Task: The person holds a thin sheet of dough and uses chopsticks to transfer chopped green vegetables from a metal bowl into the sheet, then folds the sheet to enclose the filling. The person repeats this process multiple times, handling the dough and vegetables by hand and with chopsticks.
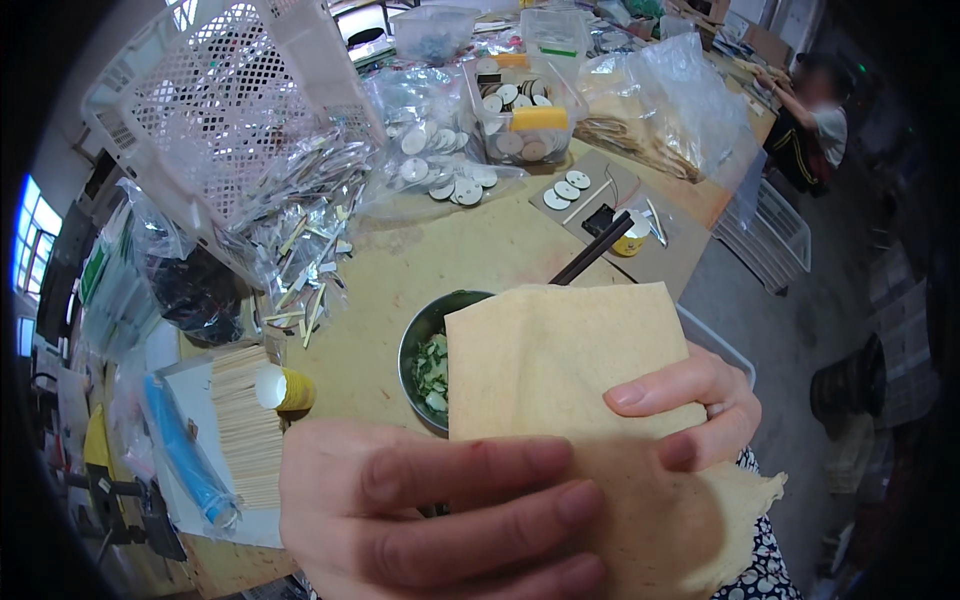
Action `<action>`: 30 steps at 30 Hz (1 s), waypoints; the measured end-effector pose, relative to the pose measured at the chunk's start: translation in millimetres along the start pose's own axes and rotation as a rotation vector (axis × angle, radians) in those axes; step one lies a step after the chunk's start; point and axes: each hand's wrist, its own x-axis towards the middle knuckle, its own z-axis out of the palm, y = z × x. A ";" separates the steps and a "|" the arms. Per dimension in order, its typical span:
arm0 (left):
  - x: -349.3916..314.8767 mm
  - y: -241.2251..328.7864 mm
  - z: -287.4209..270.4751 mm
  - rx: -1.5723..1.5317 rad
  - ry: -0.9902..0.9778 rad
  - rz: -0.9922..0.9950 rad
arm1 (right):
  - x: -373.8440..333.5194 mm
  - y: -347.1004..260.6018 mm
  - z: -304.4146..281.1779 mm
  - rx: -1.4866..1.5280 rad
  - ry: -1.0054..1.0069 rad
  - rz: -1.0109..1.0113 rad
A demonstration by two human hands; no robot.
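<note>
A pale yellow, folded tofu sheet [560, 350] is held up close in front of me, over the table's near edge. My right hand [710, 400] grips its right side, with the thumb on the front face. From the left, my left hand [430, 510] reaches across the lower part, fingers over the front and thumb hidden. The sheet's lower right edge is ragged. Behind it stands a metal bowl [408, 350], partly covered, with chopped green and white food [432, 375] inside. Dark chopsticks [592, 248] stick out above the sheet's top edge.
At left lie thin wooden sticks [240, 430], a yellow paper cup [293, 389] and a blue roll [190, 455]. A white perforated crate [200, 110] spills strips. Farther back are a tub of discs [520, 125] and plastic bags [665, 80]. Another person [820, 120] sits at the far right.
</note>
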 end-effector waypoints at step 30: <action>-6.9 2.4 20.8 -0.027 0.222 -0.159 | 16.0 -22.9 -4.1 -0.125 -0.280 0.192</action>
